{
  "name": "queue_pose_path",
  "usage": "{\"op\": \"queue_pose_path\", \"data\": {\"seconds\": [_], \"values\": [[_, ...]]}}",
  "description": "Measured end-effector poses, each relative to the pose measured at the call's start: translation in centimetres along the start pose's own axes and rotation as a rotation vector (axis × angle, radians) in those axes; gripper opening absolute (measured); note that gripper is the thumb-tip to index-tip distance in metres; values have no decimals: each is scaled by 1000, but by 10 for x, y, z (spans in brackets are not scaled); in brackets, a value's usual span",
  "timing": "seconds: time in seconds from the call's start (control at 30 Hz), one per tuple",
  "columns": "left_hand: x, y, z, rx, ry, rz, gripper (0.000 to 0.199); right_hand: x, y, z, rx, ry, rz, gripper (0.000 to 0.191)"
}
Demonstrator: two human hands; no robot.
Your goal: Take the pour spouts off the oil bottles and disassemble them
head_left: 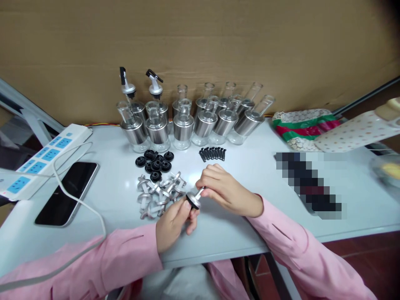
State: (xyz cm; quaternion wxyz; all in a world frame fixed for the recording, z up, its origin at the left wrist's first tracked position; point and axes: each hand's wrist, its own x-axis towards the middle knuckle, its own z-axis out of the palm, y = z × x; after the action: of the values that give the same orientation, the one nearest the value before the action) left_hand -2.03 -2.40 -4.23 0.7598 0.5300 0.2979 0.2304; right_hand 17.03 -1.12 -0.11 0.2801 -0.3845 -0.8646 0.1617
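Near the table's front edge, my left hand (177, 221) grips a silver pourer top with a black base (193, 200) between thumb and fingers. My right hand (220, 187) pinches the thin spout end of the same piece, from the right. Just left of them lies a heap of silver pourer tops (159, 192). Behind that heap are several round black stoppers (155, 165). A row of small black levers (213, 154) lies beyond my right hand. Several glass bottles with steel bands (183, 127) stand at the back, and two carry fitted pourers (155, 85).
On the left are a white power strip (46, 160), a black phone (68, 192) and a white cable (96, 214). To the right lie a blurred-out dark object (308, 185), a patterned cloth bag (300, 129) and a dotted white item (353, 131). A cardboard wall (200, 46) rises behind.
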Motion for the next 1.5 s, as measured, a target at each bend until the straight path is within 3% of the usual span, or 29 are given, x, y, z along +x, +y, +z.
{"op": "queue_pose_path", "data": {"seconds": [0.3,0.5,0.7,0.9,1.07,1.23,1.3,1.37,1.43,1.5], "values": [[-6,12,3,294,-16,97,42,-1,-11,-3,146,-48,124,48],[-5,16,4,278,-24,73,37,-2,-10,-1,236,1,168,48],[-8,42,3,136,-7,49,36,-1,-14,-1,302,145,63,42],[-3,58,-10,272,29,80,36,-2,-17,3,258,233,16,40],[-4,79,-14,561,74,198,36,2,-24,3,188,290,-47,38],[-7,87,-13,485,54,99,37,4,-30,0,100,290,-87,36],[-7,93,-18,448,128,68,36,2,-26,-2,89,342,-81,36],[-8,106,-27,492,311,107,36,-2,-18,-5,101,468,-19,34],[-8,126,-39,815,473,278,37,-6,-10,-8,112,601,88,28],[-7,143,-54,1313,539,242,34,-7,-6,-9,99,648,161,22]]}}
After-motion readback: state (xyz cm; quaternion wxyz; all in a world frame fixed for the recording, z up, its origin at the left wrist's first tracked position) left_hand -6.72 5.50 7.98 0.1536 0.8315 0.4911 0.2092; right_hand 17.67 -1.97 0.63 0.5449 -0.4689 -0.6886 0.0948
